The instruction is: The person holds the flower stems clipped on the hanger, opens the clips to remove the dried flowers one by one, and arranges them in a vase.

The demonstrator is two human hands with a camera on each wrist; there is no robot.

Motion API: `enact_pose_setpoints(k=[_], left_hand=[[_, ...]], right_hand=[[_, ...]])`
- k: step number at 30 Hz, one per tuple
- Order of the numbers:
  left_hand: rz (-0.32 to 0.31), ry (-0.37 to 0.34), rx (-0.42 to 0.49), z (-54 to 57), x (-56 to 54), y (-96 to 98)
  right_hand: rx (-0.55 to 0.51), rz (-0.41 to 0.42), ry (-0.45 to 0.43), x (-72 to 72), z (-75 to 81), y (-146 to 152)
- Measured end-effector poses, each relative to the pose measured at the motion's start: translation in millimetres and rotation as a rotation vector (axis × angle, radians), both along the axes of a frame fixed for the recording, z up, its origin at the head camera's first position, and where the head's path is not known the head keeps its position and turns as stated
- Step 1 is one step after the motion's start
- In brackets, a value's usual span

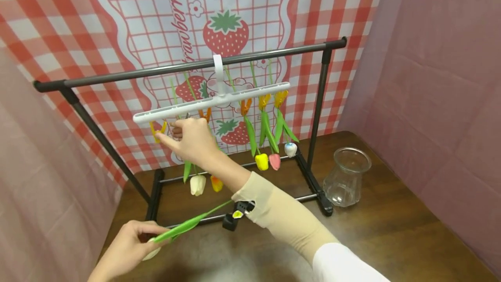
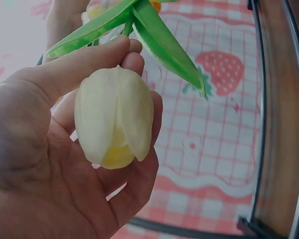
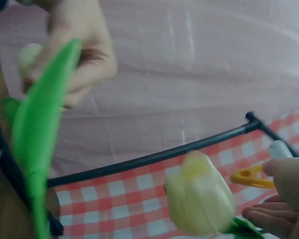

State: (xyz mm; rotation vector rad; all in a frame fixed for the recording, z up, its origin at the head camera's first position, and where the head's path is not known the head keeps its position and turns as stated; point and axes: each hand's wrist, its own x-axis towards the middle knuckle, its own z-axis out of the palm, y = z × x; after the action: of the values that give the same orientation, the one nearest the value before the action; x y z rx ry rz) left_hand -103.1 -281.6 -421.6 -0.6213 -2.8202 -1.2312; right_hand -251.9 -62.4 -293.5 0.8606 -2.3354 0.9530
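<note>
My left hand (image 1: 131, 247) pinches the green stem of a cream artificial tulip (image 2: 114, 119) just behind its bloom, which lies over the curled fingers. The tulip's stem and leaf (image 1: 184, 228) point up and right, toward my right forearm. Up at the left end of a white hanger (image 1: 250, 95), my right hand (image 1: 195, 140) has its fingers loosely bent and its thumb tip right at a yellow clip (image 3: 251, 178). No flower hangs from that clip. Just beyond the hand, a white tulip (image 1: 198, 185) and an orange tulip (image 1: 217, 183) hang upside down.
The hanger hooks over a dark metal rack (image 1: 148, 72) standing on a brown wooden table (image 1: 395, 225). Toward its right end hang a yellow tulip (image 1: 262, 162), a pink one (image 1: 275, 161) and a white-blue one (image 1: 290, 149) from clips. A glass vase (image 1: 344, 182) stands right of the rack.
</note>
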Motion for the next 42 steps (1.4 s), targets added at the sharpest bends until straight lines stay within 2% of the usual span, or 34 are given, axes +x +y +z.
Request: enact_pose_setpoints(k=[2,5,8,10,15,19,24,27,34,42], left_hand=[[-0.023,0.048,-0.011,5.5,-3.8,6.3],[-0.053,0.107,-0.025,14.3,-7.9,15.8],[-0.082,0.148,-0.030,24.3,-11.0,25.5],[-0.104,0.187,-0.032,30.2,-12.6,32.1],[-0.127,0.247,-0.029,43.8,-17.2,47.0],[-0.117,0.252,-0.025,54.1,-21.1,57.0],[-0.092,0.269,-0.033,64.6,-23.8,64.6],[-0.089,0.290,-0.039,68.4,-25.5,68.3],[-0.082,0.361,-0.053,73.4,-30.5,77.6],[-0.039,0.376,-0.039,74.0,-32.3,85.8]], right_hand=[[0.037,0.061,0.022,6.8,-0.2,17.0],[0.078,0.139,0.114,18.9,1.4,48.4],[0.095,0.179,0.228,30.7,3.5,82.6],[0.106,0.199,0.253,37.9,4.4,104.3],[0.190,0.279,0.180,51.2,0.9,147.6],[0.325,0.317,0.124,59.7,-7.8,171.8],[0.454,0.340,0.095,66.9,-19.4,185.6],[0.477,0.355,0.114,68.8,-26.4,188.1],[0.437,0.346,0.326,68.8,-40.1,192.6],[0.398,0.271,0.466,77.0,-39.1,196.8]])
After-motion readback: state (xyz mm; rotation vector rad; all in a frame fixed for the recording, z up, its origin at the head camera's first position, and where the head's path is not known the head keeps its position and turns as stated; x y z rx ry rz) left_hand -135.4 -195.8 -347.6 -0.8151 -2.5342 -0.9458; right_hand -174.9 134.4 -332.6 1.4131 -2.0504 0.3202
